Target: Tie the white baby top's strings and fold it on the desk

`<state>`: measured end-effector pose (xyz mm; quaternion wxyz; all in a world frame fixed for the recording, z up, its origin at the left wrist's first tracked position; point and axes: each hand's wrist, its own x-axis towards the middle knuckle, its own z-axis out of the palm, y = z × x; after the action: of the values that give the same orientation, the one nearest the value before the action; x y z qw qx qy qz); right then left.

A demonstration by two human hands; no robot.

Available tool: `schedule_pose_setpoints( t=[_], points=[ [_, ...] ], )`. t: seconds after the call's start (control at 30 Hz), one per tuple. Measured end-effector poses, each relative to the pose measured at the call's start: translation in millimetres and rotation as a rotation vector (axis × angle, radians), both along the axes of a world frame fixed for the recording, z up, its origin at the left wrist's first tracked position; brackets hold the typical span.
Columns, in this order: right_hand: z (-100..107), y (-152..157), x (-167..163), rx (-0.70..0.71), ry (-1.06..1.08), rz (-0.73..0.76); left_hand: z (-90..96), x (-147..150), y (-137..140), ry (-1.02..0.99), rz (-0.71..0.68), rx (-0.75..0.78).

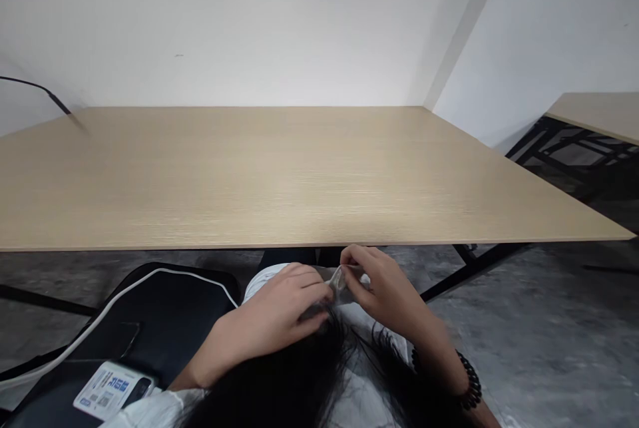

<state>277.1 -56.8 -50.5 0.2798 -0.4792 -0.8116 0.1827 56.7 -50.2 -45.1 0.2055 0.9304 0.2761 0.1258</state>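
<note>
In my lap, just below the table's front edge, a thin, whitish, partly see-through piece of material (339, 286) is pinched between my two hands. I cannot tell whether it is plastic film or cloth. My left hand (289, 301) is closed at its left side, fingers curled, with the thumb underneath partly behind dark hair. From the right, my right hand (382, 285) grips it between bent fingers and thumb, close under the tabletop. A black bead bracelet (470, 381) circles the right wrist.
A pale wood table (299, 168) stretches ahead to a white wall. At my left, a white device with a printed label (112, 388) and a white cable (120, 295) lie on a black seat (164, 321). Another table (599, 112) stands at right; a black rod (57, 102) rises far left.
</note>
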Motion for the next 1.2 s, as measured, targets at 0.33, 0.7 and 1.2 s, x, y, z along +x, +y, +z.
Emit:
schedule_pose_setpoints(
  t=[0.33, 0.7, 1.2],
  points=[
    [1.4, 0.1, -3.7, -0.024, -0.057, 0.079, -21.0, -0.5, 15.3, 0.181, 0.178, 0.132],
    [-4.7, 3.4, -6.4, -0.079, -0.103, 0.168, -31.6, -3.1, 20.9, 0.08, 0.091, 0.152],
    [-16.5, 6.9, -1.3, -0.205, -0.365, 0.244, -34.1, -4.6, 22.7, 0.026, 0.072, 0.088]
  ],
)
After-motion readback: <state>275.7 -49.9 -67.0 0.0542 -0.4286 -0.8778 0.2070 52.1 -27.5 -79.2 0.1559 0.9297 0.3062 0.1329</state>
